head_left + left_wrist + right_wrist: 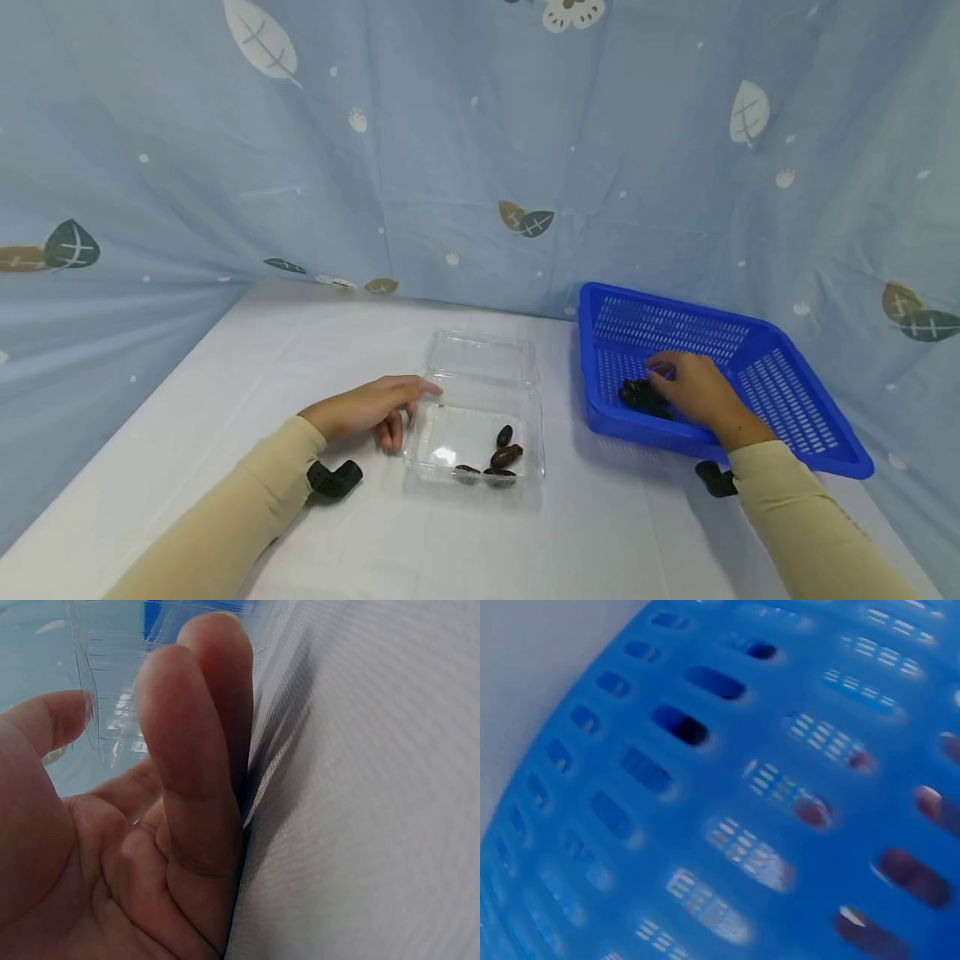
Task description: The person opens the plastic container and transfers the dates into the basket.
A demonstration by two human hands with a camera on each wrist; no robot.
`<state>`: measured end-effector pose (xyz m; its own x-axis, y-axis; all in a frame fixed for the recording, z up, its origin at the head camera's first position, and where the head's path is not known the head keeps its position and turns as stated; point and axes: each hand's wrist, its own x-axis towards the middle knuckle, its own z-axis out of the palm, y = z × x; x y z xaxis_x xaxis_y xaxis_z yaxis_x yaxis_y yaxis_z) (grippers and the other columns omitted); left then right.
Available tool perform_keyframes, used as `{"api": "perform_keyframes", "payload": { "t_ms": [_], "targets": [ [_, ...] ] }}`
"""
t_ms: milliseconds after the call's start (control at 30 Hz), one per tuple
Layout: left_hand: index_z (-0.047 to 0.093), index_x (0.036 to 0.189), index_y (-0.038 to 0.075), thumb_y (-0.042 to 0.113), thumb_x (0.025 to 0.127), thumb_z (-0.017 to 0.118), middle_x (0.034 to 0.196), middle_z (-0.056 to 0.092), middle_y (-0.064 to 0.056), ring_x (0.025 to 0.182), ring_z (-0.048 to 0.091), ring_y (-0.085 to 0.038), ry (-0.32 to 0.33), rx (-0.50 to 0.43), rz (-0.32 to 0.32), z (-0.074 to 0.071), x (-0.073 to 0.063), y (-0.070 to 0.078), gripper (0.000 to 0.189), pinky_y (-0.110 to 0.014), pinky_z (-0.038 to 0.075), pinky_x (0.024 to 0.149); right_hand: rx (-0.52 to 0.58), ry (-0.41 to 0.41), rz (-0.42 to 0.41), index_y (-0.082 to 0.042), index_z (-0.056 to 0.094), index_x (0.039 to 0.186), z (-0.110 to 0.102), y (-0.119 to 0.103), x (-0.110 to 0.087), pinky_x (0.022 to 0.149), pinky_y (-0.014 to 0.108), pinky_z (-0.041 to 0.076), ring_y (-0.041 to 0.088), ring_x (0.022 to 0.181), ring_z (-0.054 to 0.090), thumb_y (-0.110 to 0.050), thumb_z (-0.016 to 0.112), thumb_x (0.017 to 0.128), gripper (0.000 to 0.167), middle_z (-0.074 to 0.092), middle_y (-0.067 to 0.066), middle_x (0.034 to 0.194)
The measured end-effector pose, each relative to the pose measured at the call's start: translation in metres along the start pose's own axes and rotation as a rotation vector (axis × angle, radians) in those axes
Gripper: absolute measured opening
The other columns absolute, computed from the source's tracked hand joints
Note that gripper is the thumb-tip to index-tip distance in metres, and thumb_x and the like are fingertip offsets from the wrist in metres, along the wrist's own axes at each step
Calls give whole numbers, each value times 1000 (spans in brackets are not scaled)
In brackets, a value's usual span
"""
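4 dates (506, 456) near edges leave room inside the box (453, 433)

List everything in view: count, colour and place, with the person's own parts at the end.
Basket: one, blue, right side of the table
Dates in the basket: several, uncountable, dark brown, beneath the right hand
Container: one, clear, mid-table, lid open
Dates in the container: four visible, dark brown, toward its near right
Tablecloth: one, white, under everything
Curtain: blue, leaf-printed, behind the table
Wrist devices: two, black, at the wrists
Sleeves: two, pale yellow, forearms
Left hand: one, bare, at the container's left edge
Right hand: one, bare, in the basket
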<state>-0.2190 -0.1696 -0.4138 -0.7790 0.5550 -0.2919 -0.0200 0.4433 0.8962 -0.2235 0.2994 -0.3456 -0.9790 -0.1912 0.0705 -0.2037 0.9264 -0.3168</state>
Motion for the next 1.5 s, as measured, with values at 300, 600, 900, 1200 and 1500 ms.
{"api": "perform_keyframes", "payload": {
  "t_ms": [300, 600, 900, 1200, 1500],
  "targets": [
    [50, 145, 27, 54, 107, 33, 106, 53, -13, 59, 66, -17, -3, -5, -15, -5, -2, -1, 50, -34, 59, 61, 112, 427, -262, -3, 75, 109, 0, -59, -9, 76, 39, 56, 24, 91, 65, -2, 63, 95, 18, 73, 13, 100],
    [49, 146, 25, 52, 107, 35, 105, 53, -12, 59, 66, -17, -12, -23, -13, -6, -5, -1, 49, -34, 59, 60, 263, 434, -508, -9, 78, 101, 34, -134, -18, 66, 24, 53, 15, 86, 63, 2, 73, 87, 19, 73, 4, 99],
    [51, 144, 25, 52, 107, 34, 100, 57, -13, 56, 65, -16, -11, -28, -20, -6, -3, -3, 49, -33, 58, 59, 391, 197, -475, -16, 77, 109, 64, -174, -11, 83, 36, 57, 15, 97, 64, -9, 71, 93, 19, 73, -1, 106],
    [51, 145, 27, 52, 107, 35, 104, 54, -11, 58, 66, -17, -14, -30, -20, -4, -1, 0, 47, -32, 58, 59, 406, -81, -475, -8, 75, 113, 81, -176, -4, 86, 45, 58, 21, 100, 66, -8, 71, 92, 21, 74, 8, 109],
    [50, 145, 26, 45, 109, 35, 107, 52, -11, 58, 66, -15, -18, -12, -5, -3, 0, -1, 44, -30, 58, 59, 373, -354, -513, -9, 76, 110, 89, -175, -4, 84, 33, 59, 16, 93, 69, -15, 77, 88, 22, 76, 2, 101]
  ]
}}
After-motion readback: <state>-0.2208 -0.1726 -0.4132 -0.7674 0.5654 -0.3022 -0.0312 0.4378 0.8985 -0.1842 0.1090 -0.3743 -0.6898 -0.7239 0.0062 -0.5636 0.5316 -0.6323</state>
